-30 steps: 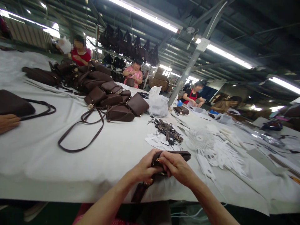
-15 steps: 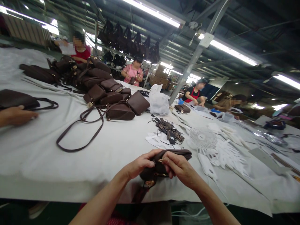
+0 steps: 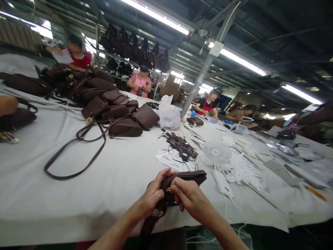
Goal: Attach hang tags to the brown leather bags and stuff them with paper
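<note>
A dark brown bag (image 3: 194, 176) is held above the front edge of the white-covered table. My left hand (image 3: 154, 194) grips its left end, with the thumb on the near side and fingers over the top. My right hand (image 3: 186, 196) pinches a small gold zipper pull (image 3: 168, 189) on the bag's near side. Below my left hand, a gold ornament (image 3: 158, 213) and a dark strap hang from the bag. Just beyond the bag lie black tags (image 3: 182, 147) with strings, beside white paper pieces.
Brown bags (image 3: 125, 125) are piled at the left, one with a long looped strap. A white fan (image 3: 217, 152) lies to the right. Another person's hand (image 3: 7, 105) is at the left edge by a bag. Several people work farther back, near a metal post (image 3: 197, 83).
The view has shifted. My right hand has moved toward the bag's left end, still pinching the zipper pull. At the left, the other person's hand and bag have changed position, and gold hardware now shows.
</note>
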